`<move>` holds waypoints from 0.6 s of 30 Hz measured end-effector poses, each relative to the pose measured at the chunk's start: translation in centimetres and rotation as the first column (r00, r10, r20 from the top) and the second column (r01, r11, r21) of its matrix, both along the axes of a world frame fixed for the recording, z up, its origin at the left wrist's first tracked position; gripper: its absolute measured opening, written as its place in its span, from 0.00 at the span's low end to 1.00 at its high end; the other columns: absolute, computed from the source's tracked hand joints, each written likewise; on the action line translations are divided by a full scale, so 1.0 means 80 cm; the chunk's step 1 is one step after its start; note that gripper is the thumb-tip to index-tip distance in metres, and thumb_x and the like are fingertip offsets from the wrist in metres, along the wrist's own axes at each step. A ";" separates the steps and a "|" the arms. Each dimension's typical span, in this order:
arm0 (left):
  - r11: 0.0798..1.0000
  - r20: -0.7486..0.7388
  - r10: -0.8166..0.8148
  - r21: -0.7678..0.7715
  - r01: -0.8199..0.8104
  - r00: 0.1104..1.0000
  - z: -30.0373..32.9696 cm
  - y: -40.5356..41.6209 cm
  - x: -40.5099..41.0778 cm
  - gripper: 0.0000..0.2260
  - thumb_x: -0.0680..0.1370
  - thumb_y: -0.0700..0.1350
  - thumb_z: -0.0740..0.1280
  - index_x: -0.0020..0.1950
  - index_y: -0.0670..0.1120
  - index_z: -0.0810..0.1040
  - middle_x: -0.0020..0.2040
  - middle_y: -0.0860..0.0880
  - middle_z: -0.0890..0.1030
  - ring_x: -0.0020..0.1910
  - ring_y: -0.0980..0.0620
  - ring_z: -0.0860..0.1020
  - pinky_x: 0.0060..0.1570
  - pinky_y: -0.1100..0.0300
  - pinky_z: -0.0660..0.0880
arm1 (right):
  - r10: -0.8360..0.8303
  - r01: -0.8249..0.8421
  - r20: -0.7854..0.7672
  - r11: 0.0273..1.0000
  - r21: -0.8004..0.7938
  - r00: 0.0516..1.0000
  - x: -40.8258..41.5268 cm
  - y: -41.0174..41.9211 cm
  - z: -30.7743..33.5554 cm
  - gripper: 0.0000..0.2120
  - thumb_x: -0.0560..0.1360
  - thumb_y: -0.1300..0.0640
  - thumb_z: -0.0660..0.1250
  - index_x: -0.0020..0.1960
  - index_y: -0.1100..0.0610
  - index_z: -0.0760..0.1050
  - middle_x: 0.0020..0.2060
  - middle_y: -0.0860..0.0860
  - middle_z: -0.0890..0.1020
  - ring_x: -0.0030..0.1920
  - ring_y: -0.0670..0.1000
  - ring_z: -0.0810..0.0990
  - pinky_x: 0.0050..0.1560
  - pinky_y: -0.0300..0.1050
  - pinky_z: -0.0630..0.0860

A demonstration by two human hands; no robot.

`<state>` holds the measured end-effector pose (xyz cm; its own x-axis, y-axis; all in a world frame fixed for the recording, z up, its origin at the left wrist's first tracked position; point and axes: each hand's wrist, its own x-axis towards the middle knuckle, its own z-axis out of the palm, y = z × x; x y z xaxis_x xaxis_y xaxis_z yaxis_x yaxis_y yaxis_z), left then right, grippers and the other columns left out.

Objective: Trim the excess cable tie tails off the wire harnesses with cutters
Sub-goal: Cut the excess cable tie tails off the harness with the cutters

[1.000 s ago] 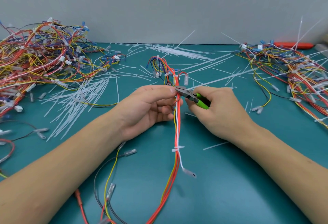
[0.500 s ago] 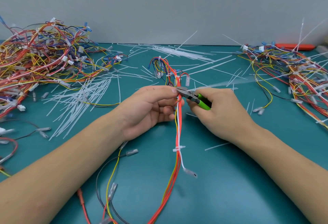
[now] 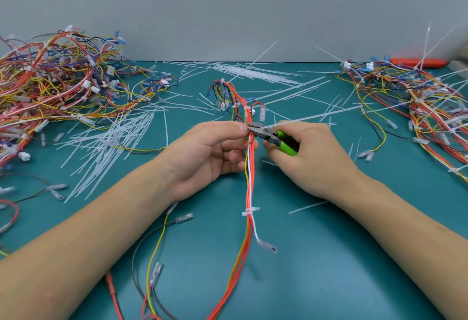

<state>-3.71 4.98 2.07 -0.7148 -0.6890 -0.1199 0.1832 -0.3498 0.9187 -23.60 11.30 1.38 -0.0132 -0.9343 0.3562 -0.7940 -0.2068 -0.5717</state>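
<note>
A: Here we are over the green table [image 3: 316, 256], and the left hand [image 3: 202, 157] holds the wire harness [image 3: 249, 175] up at mid-table, thumb and fingertips pinching the orange, white and yellow bundle.

B: And the right hand [image 3: 311, 157] is wrapped tight round the green handles of the cutters [image 3: 268, 134]. The metal nose sits right against the bundle, just beside the left thumb tip.

A: Are the blades closed?

B: Nearly together, as far as I can make out; whether they bite is too fine to see. A long white cable tie tail [image 3: 329, 114] runs from the nose up and away to the right, a little blurred.

A: Lower down the same harness there's a trimmed tie [image 3: 249, 211], only a short stub showing. The wires run on toward the near edge, with a clear-sleeved terminal [image 3: 266, 246] lying off to the right.

B: Cut tails [image 3: 111, 140] are strewn everywhere, thickest left of the hands, more in a sheaf at the back [image 3: 255, 72].

A: A big tangled heap of harnesses on the left [image 3: 55, 81], another heap on the right [image 3: 417, 102] with long tails sticking up.

B: And an orange object [image 3: 417, 62] by the wall at far right, half hidden.
</note>
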 end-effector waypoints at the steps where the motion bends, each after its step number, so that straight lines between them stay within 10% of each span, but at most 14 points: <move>1: 1.000 0.002 0.000 -0.003 0.000 1.000 0.000 0.000 0.000 0.04 0.76 0.45 0.69 0.46 0.47 0.83 0.37 0.49 0.83 0.30 0.56 0.71 0.37 0.62 0.78 | 0.002 -0.002 0.000 1.000 -0.002 1.000 0.000 0.000 0.000 0.12 0.73 0.47 0.64 0.45 0.54 0.80 0.32 0.49 0.78 0.38 0.53 0.73 0.43 0.53 0.76; 18: 1.000 0.022 0.009 -0.027 -0.009 1.000 0.004 0.004 -0.001 0.07 0.75 0.46 0.68 0.50 0.44 0.82 0.36 0.50 0.82 0.31 0.55 0.69 0.37 0.63 0.78 | -0.013 0.012 -0.012 1.000 -0.029 1.000 0.000 0.002 -0.008 0.17 0.79 0.48 0.67 0.36 0.57 0.71 0.25 0.51 0.68 0.31 0.57 0.67 0.32 0.53 0.68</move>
